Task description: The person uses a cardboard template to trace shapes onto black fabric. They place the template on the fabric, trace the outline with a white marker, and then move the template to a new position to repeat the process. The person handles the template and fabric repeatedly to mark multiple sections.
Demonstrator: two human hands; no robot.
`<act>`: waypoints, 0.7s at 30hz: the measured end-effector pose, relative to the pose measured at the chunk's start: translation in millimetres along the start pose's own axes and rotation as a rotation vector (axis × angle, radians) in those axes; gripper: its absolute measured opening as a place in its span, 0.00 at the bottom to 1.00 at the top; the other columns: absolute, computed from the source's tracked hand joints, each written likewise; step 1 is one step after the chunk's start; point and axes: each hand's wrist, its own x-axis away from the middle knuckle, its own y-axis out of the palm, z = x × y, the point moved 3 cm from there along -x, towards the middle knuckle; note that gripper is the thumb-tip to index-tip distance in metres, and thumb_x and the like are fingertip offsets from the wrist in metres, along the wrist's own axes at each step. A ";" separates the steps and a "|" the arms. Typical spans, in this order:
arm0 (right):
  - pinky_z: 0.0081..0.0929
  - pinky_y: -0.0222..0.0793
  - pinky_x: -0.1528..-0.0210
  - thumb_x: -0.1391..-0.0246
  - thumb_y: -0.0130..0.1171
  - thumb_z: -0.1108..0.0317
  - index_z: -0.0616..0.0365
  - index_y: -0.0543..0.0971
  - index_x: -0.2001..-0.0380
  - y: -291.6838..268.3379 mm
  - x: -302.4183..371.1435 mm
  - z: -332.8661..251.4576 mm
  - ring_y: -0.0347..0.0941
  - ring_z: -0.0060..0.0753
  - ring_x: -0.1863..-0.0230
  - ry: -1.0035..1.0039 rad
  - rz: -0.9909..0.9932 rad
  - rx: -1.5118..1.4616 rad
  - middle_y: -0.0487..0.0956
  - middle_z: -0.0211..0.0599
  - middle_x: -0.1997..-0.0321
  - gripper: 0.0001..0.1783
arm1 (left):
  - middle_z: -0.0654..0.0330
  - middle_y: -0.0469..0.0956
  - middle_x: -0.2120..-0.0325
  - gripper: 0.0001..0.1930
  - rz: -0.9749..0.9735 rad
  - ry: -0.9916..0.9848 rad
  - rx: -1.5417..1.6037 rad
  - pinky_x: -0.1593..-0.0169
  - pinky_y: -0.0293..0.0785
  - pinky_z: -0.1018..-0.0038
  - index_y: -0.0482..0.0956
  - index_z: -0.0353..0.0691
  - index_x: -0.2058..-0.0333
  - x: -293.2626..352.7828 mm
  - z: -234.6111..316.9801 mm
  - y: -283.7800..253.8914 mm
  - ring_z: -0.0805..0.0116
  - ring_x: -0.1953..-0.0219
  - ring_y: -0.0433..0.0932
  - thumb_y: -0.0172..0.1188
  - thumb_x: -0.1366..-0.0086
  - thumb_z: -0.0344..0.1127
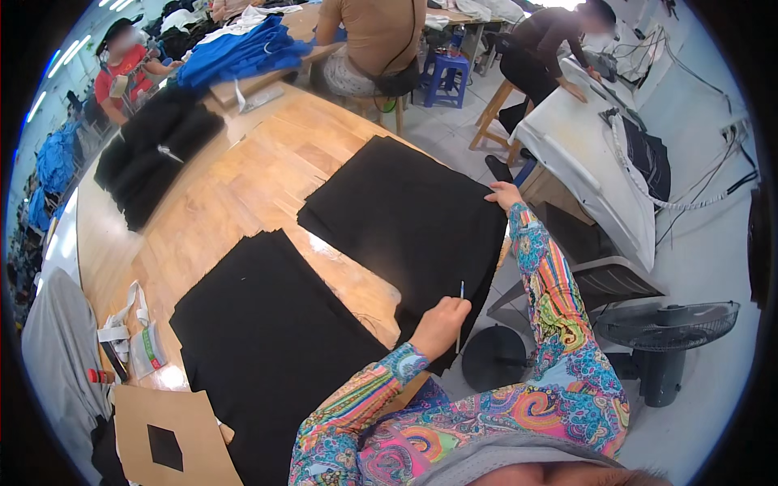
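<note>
A stack of black cloth panels point(397, 211) lies on the wooden table in front of me, its right side along the table's edge. My right hand point(504, 195) is at the stack's far right corner, with the cloth edge pinched between thumb and fingers. Lower down, my left hand point(440, 326) rests over the near part of the same stack. Its fingers are closed round a slim pen-like stick point(463, 290) with a bluish tip, held upright. A second stack of black cloth point(259, 324) lies to the left, beyond a strip of bare wood.
At the near left are a brown card template point(134, 425) with a cut-out and a clear plastic bag point(147, 352). A black cloth bundle point(158, 158) and blue garments point(243, 57) lie farther off. A fan point(660, 328) stands at right; several people work beyond.
</note>
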 end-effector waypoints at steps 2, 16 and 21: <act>0.27 0.69 0.54 0.67 0.67 0.77 0.61 0.76 0.55 4.6 11.2 -2.4 0.74 0.33 0.58 -0.038 0.073 0.049 0.78 0.42 0.59 0.28 | 0.53 0.71 0.71 0.07 -0.049 -0.011 0.022 0.63 0.72 0.64 0.67 0.37 0.70 4.7 1.5 9.9 0.54 0.64 0.72 0.54 0.48 0.24; 0.38 0.65 0.53 0.60 0.60 0.68 0.53 0.78 0.66 53.5 72.4 -79.7 0.70 0.46 0.58 -0.892 0.362 0.624 0.75 0.40 0.63 0.13 | 0.55 0.75 0.67 0.10 0.279 -0.096 -0.140 0.59 0.66 0.62 0.70 0.40 0.70 24.5 -35.3 -42.5 0.55 0.60 0.72 0.61 0.52 0.26; 0.38 0.64 0.51 0.53 0.58 0.56 0.52 0.77 0.59 167.3 99.5 -111.8 0.66 0.40 0.51 -0.966 -0.009 0.657 0.72 0.34 0.55 0.18 | 0.49 0.74 0.62 0.10 0.408 -0.294 -0.119 0.53 0.67 0.63 0.71 0.36 0.69 60.3 -36.6 -97.7 0.50 0.58 0.72 0.60 0.50 0.24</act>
